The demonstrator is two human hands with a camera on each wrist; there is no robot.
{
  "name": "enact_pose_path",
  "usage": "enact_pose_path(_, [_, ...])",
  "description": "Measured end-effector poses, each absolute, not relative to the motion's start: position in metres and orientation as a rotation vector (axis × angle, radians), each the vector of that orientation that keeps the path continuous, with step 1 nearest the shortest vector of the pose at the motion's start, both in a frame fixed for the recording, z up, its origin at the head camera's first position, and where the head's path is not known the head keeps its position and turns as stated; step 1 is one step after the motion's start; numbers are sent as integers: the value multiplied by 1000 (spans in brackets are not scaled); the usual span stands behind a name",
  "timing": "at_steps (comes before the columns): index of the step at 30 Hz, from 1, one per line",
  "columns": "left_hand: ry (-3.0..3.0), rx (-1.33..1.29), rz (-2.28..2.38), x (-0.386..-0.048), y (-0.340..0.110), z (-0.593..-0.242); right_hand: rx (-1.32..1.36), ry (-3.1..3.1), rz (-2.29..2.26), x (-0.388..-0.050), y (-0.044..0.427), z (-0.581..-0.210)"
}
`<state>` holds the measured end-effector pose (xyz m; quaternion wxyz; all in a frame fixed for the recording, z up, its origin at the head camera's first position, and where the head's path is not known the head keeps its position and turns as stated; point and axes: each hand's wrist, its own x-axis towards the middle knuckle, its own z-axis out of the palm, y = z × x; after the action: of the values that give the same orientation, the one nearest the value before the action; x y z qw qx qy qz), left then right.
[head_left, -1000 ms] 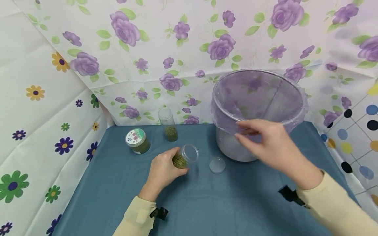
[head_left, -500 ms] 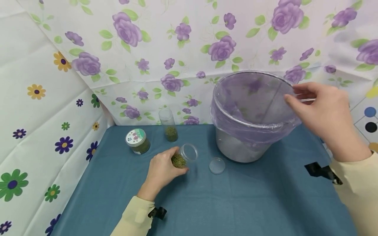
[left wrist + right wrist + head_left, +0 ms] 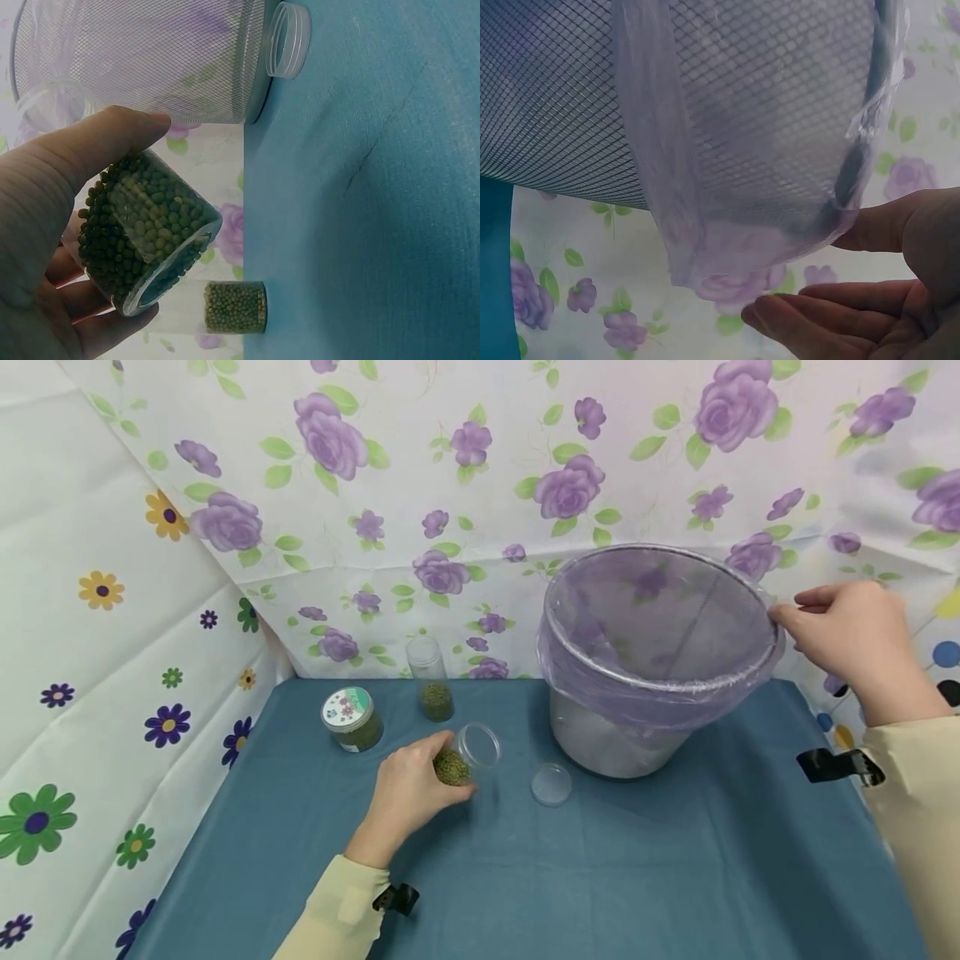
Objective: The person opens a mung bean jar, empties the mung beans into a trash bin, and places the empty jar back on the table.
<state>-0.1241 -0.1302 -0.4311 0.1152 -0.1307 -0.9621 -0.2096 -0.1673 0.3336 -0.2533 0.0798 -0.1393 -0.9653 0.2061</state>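
My left hand [image 3: 414,784] holds a clear open-topped jar [image 3: 149,227] with mung beans in it, tilted, its mouth toward the right. In the head view the jar's clear mouth [image 3: 479,746] sticks out past the fingers. My right hand [image 3: 855,631] is at the right side of the mesh bin [image 3: 615,745], which is lined with a thin purple bag [image 3: 645,714]. In the right wrist view the thumb [image 3: 881,227] touches the bag at the rim, while the other fingers [image 3: 810,322] stay apart from it below.
A clear round lid [image 3: 551,785] lies on the blue tabletop [image 3: 600,877] left of the bin. At the back left stand a tall clear jar [image 3: 431,681] partly filled with beans and a short jar [image 3: 353,720] with a printed lid. Floral cloth [image 3: 480,485] hangs behind.
My right hand has moved from in front of the bin, rightward and up, to its right rim. The left hand keeps its grip on the tilted jar, nearly still.
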Motion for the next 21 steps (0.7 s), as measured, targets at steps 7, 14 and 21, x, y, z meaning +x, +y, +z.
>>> enact_pose_path(7, [-2820,-375,-595,-125,-129,-430,-434,-2848,603,-179,332,-248])
enact_pose_path(14, [-2819,-372,-572,-126,-129,-428,-367,-2921,559,-182,325,-244])
enact_pose_path(21, [-2821,-378,-567,-127,-130,-423,-245,-2975,560,-188,327,-242])
